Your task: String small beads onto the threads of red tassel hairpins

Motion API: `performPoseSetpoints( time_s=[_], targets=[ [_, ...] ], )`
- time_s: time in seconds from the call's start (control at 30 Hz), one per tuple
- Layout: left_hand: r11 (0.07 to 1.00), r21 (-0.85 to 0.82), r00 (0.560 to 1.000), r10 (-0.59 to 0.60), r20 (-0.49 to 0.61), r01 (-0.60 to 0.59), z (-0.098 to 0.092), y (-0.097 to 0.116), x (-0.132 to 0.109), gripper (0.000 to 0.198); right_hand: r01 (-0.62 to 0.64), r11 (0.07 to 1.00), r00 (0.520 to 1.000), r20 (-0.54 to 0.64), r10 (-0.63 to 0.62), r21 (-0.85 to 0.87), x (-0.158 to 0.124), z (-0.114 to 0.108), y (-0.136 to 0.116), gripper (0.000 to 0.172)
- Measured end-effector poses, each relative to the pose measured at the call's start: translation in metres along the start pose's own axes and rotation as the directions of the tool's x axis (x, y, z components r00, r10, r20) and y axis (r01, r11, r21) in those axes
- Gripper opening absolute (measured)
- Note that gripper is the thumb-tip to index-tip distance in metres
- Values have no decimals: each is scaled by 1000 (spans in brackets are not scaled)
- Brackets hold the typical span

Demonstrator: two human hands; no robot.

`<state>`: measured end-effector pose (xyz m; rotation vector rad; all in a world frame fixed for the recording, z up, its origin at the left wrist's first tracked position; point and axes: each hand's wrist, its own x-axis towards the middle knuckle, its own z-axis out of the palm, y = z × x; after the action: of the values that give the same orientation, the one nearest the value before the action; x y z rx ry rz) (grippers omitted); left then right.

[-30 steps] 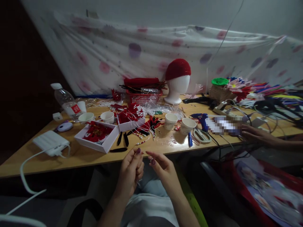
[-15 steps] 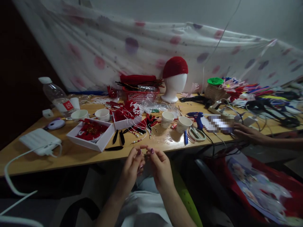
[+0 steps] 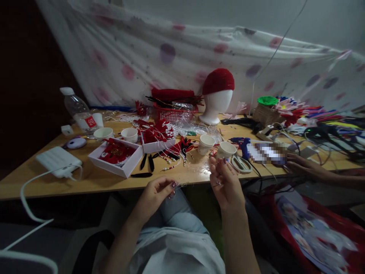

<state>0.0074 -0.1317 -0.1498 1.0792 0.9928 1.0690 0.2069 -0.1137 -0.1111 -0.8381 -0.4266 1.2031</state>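
Above my lap, at the table's front edge, my left hand (image 3: 156, 195) is closed in a pinch. A fine clear thread (image 3: 181, 185) sticks out from its fingertips. My right hand (image 3: 228, 184) is raised apart from it, in front of a paper cup (image 3: 227, 149), with thumb and fingers curled together; whatever they hold is too small to make out. White-handled scissors (image 3: 242, 164) lie just beyond that hand. Between the hands and the back of the table are beaded tassels (image 3: 168, 166) with red and black pieces.
An open white box (image 3: 128, 166) of red ornaments stands left, near a power bank (image 3: 57, 161) and a water bottle (image 3: 78, 112). A foam head (image 3: 218, 104) in a red cap and a red basket (image 3: 173, 114) stand behind. At right, another person's hand (image 3: 299, 163) is beside a glue gun (image 3: 242, 144).
My hands were together at the fingertips and have parted. The right moved right and up toward the cups; the left stays low, with thread showing at its fingertips. The view shifted slightly.
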Motion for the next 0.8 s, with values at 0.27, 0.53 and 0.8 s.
performPoseSetpoints(
  time_s=[0.27,0.53,0.8],
  targets=[
    [966,-136,930,166,-329,-221,-8,-3,-2,29,117,993,992,-54,-116,19,19,-23,-7,37],
    [711,-562,823,42,-566,-422,-31,33,-2,15,244,968,954,-195,-227,63,52,-60,-19,13],
    [494,-746,821,-105,-561,-447,-56,58,1,28,456,889,857,-286,-429,33,69,-77,-40,17]
  ],
)
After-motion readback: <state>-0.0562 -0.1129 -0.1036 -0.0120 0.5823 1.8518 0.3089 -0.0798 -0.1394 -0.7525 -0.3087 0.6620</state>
